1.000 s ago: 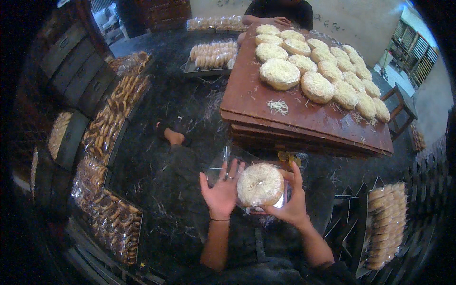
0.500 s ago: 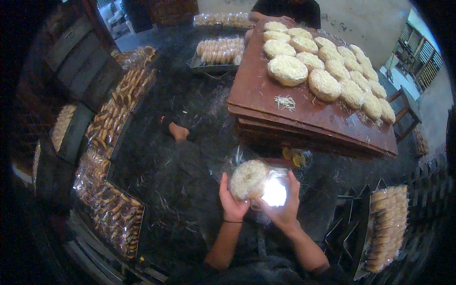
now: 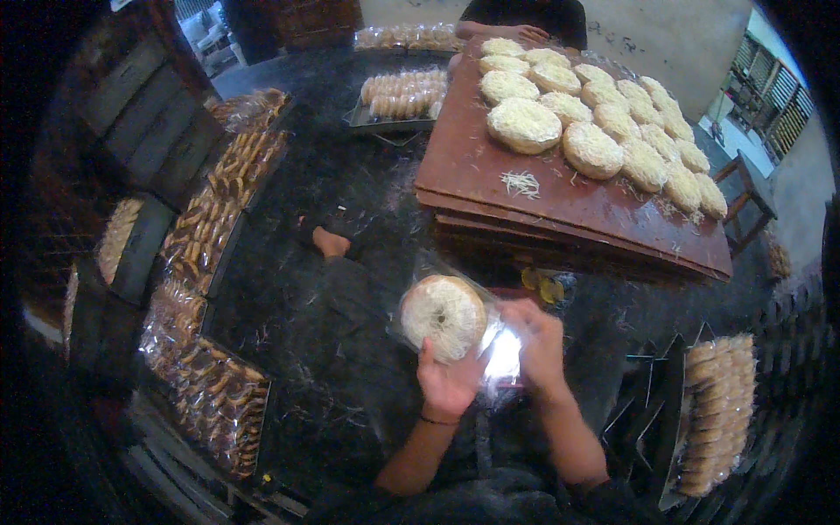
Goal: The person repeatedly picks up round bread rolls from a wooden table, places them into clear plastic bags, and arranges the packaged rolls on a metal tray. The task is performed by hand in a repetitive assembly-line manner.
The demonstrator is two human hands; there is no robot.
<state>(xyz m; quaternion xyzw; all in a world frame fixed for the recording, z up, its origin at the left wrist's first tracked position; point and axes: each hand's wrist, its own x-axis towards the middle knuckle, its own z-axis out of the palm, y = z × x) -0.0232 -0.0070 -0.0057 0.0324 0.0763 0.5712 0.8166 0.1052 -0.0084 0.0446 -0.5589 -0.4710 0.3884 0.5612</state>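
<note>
My left hand (image 3: pixel 448 378) cups a round pale noodle cake (image 3: pixel 442 315) from below, and the cake sits inside a clear plastic bag (image 3: pixel 499 354). My right hand (image 3: pixel 538 346) grips the shiny open end of that bag to the cake's right. Both hands hover over the dark floor just in front of a stack of brown wooden boards (image 3: pixel 490 188). On the top board lie several more round noodle cakes (image 3: pixel 593 149) in rows, with a few loose strands (image 3: pixel 522 182) near its front.
Trays of packed brown snacks (image 3: pixel 214 398) line the left side. A tray of pale rolls (image 3: pixel 402 94) stands at the back. Stacked pale biscuits (image 3: pixel 717 411) fill a tray at the right. Another person (image 3: pixel 525 17) works at the far end. My foot (image 3: pixel 331 243) rests on the floor.
The bagged noodle cake has shifted left into my left hand, and my right hand has moved from under the cake to the bag's open end.
</note>
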